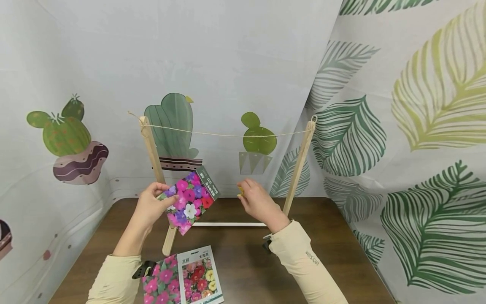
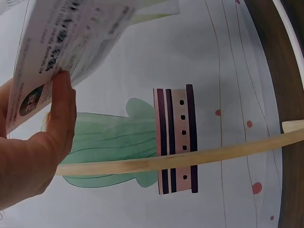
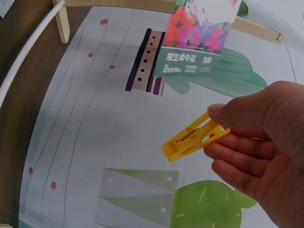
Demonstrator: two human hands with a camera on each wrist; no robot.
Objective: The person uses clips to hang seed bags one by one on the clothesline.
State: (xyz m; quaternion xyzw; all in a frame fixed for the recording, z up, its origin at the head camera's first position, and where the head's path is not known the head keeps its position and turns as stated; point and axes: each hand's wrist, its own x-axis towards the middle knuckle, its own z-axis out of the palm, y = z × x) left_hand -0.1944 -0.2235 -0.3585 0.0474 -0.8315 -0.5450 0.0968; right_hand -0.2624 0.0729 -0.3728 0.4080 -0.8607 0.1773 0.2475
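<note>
My left hand point(image 1: 151, 203) pinches a seed packet point(image 1: 190, 200) with pink, purple and white flowers, its dark green band tilted to the upper right. In the left wrist view the printed white back of the packet point(image 2: 71, 42) faces the camera. My right hand point(image 1: 260, 202) pinches a yellow clothespin point(image 3: 194, 137) between thumb and fingers, its nose pointing away from the palm. A thin string point(image 1: 220, 134) runs between two wooden posts above both hands; neither hand touches it.
Two more flower seed packets lie on the brown table: one with pink flowers point(image 1: 161, 280), one with a white border point(image 1: 201, 274). The left post point(image 1: 153, 150) and right post point(image 1: 300, 166) are joined low down by a white rod point(image 1: 231, 224). A printed curtain point(image 1: 235, 50) hangs behind.
</note>
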